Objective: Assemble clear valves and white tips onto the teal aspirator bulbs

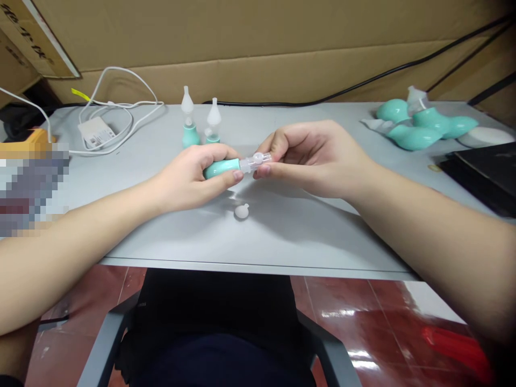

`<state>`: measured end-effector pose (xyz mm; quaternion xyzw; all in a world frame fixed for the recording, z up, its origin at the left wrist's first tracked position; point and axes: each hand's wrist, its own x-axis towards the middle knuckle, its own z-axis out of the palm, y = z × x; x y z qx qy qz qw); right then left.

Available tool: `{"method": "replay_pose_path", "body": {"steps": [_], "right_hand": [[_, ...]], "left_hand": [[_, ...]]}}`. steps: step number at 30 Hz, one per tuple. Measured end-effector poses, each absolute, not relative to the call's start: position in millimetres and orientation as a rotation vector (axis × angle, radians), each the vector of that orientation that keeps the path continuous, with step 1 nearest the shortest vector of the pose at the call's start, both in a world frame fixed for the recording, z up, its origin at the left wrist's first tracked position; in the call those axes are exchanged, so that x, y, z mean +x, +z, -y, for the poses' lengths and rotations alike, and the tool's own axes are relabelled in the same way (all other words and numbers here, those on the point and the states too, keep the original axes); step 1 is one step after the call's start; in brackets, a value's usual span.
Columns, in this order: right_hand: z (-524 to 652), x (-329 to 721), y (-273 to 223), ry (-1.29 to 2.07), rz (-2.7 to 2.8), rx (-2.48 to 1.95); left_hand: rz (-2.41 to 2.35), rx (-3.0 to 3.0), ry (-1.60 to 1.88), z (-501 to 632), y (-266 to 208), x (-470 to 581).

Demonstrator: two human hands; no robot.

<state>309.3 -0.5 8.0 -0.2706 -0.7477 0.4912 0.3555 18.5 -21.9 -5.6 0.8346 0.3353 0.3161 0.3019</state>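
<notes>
My left hand (201, 177) wraps around the mint-green bulb (221, 168) of a nasal aspirator, which lies sideways above the table. A clear plastic tube (250, 162) sticks out of the bulb toward the right. The fingertips of my right hand (314, 156) pinch the tube's far end. Below the hands, a small white soft tip (242, 211) rests on the table. Behind my left hand stand two upright aspirators, one on the left (187, 118) and one on the right (214, 121), each with a white pointed tip; my hand partly hides the right one.
On the grey table (169, 242), several more mint-green aspirators (427, 126) lie at the back right, near a black flat object (484, 172). A white adapter (97, 132) with a coiled cable sits back left. Cardboard (242, 43) walls the rear, with a black cable along it.
</notes>
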Motion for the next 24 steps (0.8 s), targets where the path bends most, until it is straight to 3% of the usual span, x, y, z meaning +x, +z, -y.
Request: {"method": "replay_pose_path", "body": {"steps": [15,24], "right_hand": [[5.5,303.9,-1.8,1.092,1.931,-0.791],[10.2,294.6,-3.6,1.248,1.827,-0.791]], "left_hand": [[-0.959,2.273,0.948,28.2,-13.1,24.3],[-0.973,2.297,0.953,28.7,-13.6,24.8]]}}
